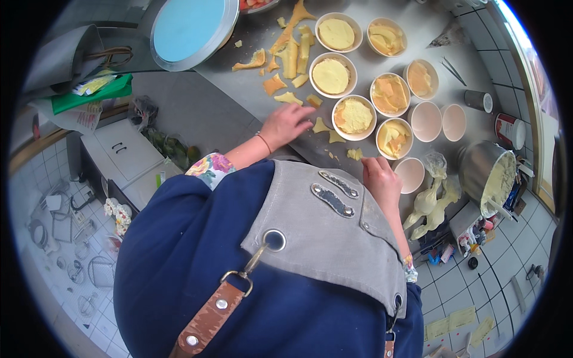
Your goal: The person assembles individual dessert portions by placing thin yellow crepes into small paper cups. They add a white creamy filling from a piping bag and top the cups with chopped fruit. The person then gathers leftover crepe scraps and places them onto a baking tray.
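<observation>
My left hand (286, 123) reaches over the steel counter with its fingers apart and nothing visible in it. Its fingertips are just below a small sponge cake piece (314, 100). Thin cake scraps (320, 125) lie to its right. My right hand (382, 182) is at the counter's near side, beside an empty paper cup (409, 175). Its fingers are curled and their undersides are hidden. Just above it stands a cup with folded cake pieces (394, 138). Left of that, another cup holds pale, crumbly cake (353, 117). A crumpled cake scrap (355, 154) lies between my hands.
More cake-filled cups (331, 75) and empty cups (425, 121) stand on the counter (250, 96). Two piping bags (432, 203) lie at right near a tilted metal bowl of cream (499, 181). Tweezers (454, 71) lie farther back. A blue-topped turntable (192, 29) stands at upper left.
</observation>
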The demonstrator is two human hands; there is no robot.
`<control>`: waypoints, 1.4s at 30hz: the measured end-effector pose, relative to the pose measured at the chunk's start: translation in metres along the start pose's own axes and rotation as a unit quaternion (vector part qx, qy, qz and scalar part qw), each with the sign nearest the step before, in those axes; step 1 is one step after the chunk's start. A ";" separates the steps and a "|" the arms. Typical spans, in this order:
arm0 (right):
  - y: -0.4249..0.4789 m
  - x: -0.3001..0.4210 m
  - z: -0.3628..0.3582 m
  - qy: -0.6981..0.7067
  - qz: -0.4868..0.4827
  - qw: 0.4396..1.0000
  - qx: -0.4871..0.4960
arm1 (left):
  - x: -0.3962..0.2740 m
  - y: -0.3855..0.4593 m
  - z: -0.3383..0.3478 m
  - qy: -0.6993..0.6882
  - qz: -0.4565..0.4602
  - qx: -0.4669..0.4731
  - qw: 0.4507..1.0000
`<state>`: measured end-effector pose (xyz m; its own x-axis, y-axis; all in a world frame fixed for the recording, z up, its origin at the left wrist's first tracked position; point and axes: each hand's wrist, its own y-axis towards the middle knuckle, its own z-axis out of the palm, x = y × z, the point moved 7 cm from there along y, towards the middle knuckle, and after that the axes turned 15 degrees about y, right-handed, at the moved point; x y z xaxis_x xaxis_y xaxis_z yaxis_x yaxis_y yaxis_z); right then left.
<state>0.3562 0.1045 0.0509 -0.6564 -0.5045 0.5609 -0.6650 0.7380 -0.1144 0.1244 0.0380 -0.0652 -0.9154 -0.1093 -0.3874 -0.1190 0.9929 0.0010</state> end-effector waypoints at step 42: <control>0.112 0.016 0.155 0.420 0.176 0.884 0.107 | 0.132 0.000 -0.007 -0.152 -0.251 0.037 0.955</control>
<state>0.2162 0.1092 -0.0795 -0.3997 0.3160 0.8604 -0.5831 0.6366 -0.5047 0.0009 0.0227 -0.1097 -0.5953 -0.5655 -0.5708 -0.4757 0.8206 -0.3167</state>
